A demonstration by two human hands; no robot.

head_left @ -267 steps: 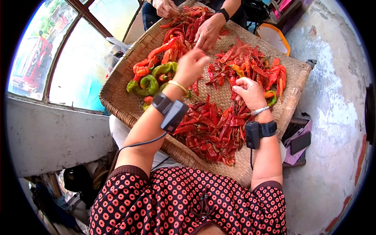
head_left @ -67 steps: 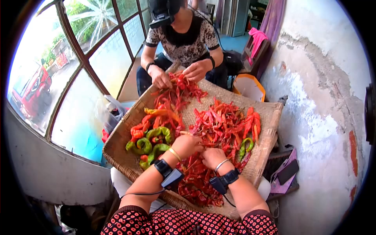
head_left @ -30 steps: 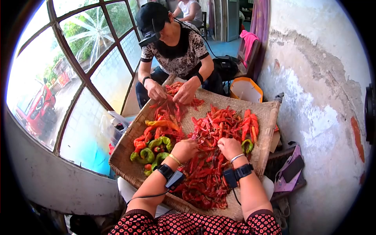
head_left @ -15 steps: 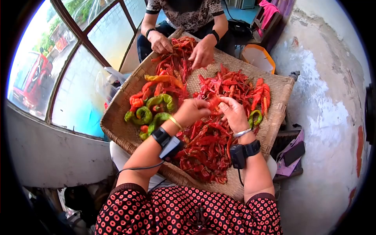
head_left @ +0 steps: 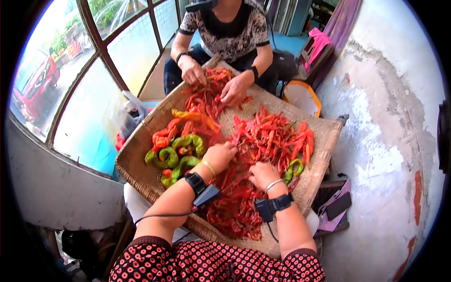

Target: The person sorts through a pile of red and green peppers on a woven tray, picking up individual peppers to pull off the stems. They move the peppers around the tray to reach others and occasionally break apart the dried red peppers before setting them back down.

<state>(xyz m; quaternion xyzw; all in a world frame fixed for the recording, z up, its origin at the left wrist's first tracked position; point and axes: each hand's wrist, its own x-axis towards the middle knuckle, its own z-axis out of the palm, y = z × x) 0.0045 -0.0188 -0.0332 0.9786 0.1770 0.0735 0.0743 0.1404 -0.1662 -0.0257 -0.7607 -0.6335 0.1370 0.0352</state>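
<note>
A shallow woven basket [head_left: 324, 155] holds dried red chili peppers [head_left: 239, 214] in loose piles. My left hand [head_left: 220, 156] is over the middle of the basket, fingers bent together; what they hold, if anything, is hidden. To its right, my right hand [head_left: 264, 176] reaches down into the near pile with curled fingers, their tips lost among the peppers. Curled green peppers [head_left: 168, 159] lie left of my left hand, beside an orange pepper [head_left: 190, 115]. Another pile of red chili peppers [head_left: 268, 134] spreads beyond my right hand, with a small green pepper [head_left: 293, 169] at its edge.
Across the basket sits another person [head_left: 230, 28], both hands at the far red peppers [head_left: 206, 96]. A window [head_left: 94, 84] stands to the left, a rough wall [head_left: 371, 122] to the right. An orange-rimmed container [head_left: 303, 97] and a purple bag [head_left: 336, 207] are beside the basket.
My hands were together over the middle with a red chili pepper at the fingertips; now they are apart and lower. The view has tilted up, showing more of the other person.
</note>
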